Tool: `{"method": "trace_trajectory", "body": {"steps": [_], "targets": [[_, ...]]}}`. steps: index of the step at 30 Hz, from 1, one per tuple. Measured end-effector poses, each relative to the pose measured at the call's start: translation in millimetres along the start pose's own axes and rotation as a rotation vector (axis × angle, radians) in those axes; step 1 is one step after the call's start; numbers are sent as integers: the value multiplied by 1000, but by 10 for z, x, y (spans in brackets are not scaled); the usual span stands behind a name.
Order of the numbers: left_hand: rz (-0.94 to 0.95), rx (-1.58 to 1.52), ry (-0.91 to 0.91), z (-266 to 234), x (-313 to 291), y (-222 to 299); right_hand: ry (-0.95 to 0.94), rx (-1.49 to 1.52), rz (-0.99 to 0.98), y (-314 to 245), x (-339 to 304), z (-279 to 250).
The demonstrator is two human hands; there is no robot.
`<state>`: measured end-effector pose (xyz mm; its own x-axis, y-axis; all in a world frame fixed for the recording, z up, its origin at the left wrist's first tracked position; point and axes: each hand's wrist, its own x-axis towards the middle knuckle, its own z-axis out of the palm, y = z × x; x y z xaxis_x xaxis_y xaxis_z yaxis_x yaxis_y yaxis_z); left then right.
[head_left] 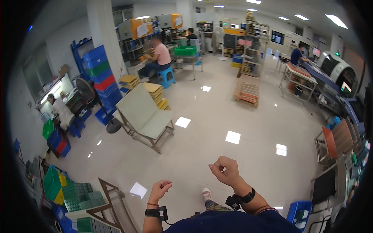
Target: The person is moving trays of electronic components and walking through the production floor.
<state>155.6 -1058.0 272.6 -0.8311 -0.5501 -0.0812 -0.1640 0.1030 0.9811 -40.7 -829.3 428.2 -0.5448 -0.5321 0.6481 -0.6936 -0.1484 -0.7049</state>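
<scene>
My left hand (160, 189) is raised in front of me at the lower middle, its fingers curled in and nothing showing in them. To its right and a little higher is my right hand (226, 171), closed in a loose fist with thumb and forefinger bent together, nothing visible inside. Both hands are in the air over the pale glossy floor (186, 163), touching nothing. A black strap with a small box sits on each wrist. One of my shoes (206, 194) shows between my arms.
Ahead to the left stands a slanted pale-green rack (142, 108) beside stacked yellow trays (153, 91). Green boards (83, 196) fill a rack at lower left. A low pallet (248, 93) lies ahead. A blue bin (299, 211) sits at lower right. Several people work at machines and benches farther off.
</scene>
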Motion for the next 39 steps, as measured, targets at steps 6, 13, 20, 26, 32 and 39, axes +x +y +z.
{"method": "trace_trajectory", "body": {"steps": [6, 13, 20, 26, 32, 39], "targets": [[25, 40, 145, -332, 388, 89, -156, 152, -69, 468, 684, 379], [-26, 55, 335, -755, 703, 226, -472, 573, -409, 323, 1982, 658], [-58, -185, 505, -1259, 692, 194, -613, 1335, -894, -197, 2872, 1494], [-102, -145, 644, -1882, 902, 110, -97, 1657, -894, -634, 3035, 2469], [-149, -139, 611, -2919, 1427, 25, -186, 1765, -909, -577, 3582, 3321], [-92, 58, 406, -3872, 2352, 2, -752, 1127, -860, 138, 4147, 4556]]}}
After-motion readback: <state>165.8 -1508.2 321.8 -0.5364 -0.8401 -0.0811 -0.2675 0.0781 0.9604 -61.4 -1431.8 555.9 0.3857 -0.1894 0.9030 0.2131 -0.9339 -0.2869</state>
